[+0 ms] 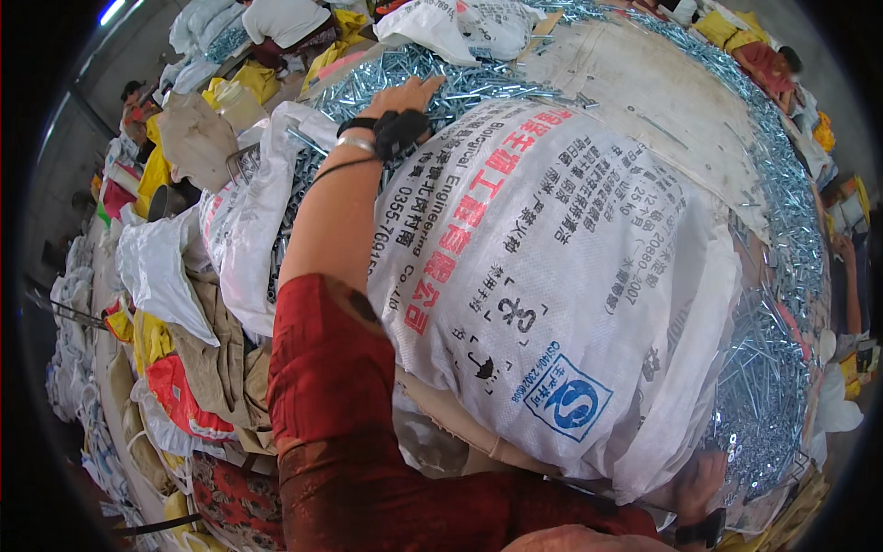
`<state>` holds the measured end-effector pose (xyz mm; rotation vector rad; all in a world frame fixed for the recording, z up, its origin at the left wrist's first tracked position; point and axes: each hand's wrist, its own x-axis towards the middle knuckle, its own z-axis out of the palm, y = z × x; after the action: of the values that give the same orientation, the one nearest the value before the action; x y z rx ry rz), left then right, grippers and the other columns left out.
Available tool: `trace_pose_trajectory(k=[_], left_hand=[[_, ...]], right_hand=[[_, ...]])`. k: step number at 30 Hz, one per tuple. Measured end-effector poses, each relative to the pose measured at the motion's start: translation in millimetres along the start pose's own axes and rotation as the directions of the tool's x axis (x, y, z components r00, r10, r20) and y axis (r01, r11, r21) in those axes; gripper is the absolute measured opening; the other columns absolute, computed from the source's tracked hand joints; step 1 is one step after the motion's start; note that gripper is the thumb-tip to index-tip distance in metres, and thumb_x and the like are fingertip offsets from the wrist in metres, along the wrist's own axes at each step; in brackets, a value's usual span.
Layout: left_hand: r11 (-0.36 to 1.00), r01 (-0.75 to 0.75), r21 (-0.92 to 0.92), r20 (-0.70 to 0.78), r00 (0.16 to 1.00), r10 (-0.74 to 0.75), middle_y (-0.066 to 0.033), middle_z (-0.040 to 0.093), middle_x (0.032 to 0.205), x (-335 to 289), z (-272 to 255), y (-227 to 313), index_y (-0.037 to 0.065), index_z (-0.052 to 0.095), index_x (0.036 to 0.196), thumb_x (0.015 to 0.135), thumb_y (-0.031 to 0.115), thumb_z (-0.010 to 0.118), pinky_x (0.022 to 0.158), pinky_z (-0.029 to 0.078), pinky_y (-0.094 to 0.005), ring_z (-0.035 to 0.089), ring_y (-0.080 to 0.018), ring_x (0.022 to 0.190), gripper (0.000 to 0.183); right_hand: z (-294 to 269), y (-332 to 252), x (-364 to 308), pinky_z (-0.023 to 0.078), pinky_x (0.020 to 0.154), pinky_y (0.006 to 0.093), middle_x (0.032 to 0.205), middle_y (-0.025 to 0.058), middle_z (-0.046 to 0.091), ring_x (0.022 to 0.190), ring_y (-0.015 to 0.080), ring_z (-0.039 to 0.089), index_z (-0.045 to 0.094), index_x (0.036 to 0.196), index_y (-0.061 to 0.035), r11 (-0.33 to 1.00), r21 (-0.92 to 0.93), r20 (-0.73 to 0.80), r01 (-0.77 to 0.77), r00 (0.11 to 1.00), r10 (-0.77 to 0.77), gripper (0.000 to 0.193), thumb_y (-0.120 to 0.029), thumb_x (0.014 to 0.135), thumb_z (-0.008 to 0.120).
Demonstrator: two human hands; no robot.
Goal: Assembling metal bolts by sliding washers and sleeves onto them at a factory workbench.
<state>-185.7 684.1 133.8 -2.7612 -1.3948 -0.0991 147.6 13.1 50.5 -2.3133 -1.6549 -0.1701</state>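
Two bare hands are at work here, well apart from each other. The left hand stretches far forward, with its fingers at the near edge of a pile of bolts; whether these fingers are clamped on any bolt, I cannot tell. On its wrist are a black device and a silver bracelet. The right hand is low at the right, beside the washers and near the lower corner of a big white sack; its fingers are partly hidden, so their grip also cannot be told. The sack (bulging, with red, black and blue print) lies between the two hands.

Beyond it, a pale sheet covers part of the table, and more bolts lie along the right side. To the left of the left forearm, a smaller sack holds darker metal pieces. Farther away are yellow sacks, a person in white and another person in red.
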Motion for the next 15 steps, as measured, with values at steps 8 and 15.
trace_pose_trajectory(k=[8,15], left_hand=[[0.988,-0.143,0.063,-0.183,0.971,0.152,-0.0164,0.055,0.125,-30.2,11.8,-7.2,0.009,0.045,0.138,0.071,0.015,0.075,0.096,0.049,-0.0477,0.056,-0.0353,0.118,0.073],[0.998,-0.021,0.058,-0.132,0.991,0.029,-0.0189,0.056,0.127,5.0,7.3,-1.3,0.011,0.048,0.137,0.077,0.015,0.068,0.094,0.050,-0.0484,0.058,-0.0374,0.116,0.063]], right_hand=[[1.6,-1.8,3.6,0.039,0.073,0.0475,0.087,0.0191,0.051,0.081,0.0382,0.050,0.055,0.093,-0.0011,0.999,0.013,-0.025,0.042,0.999,-0.042,0.012,0.001,0.082,0.051],[-1.9,-9.1,7.2,0.039,0.073,0.0479,0.086,0.0168,0.050,0.079,0.0367,0.049,0.054,0.094,-0.0019,0.998,0.044,-0.051,0.053,0.997,-0.051,0.013,0.003,0.082,0.051]])
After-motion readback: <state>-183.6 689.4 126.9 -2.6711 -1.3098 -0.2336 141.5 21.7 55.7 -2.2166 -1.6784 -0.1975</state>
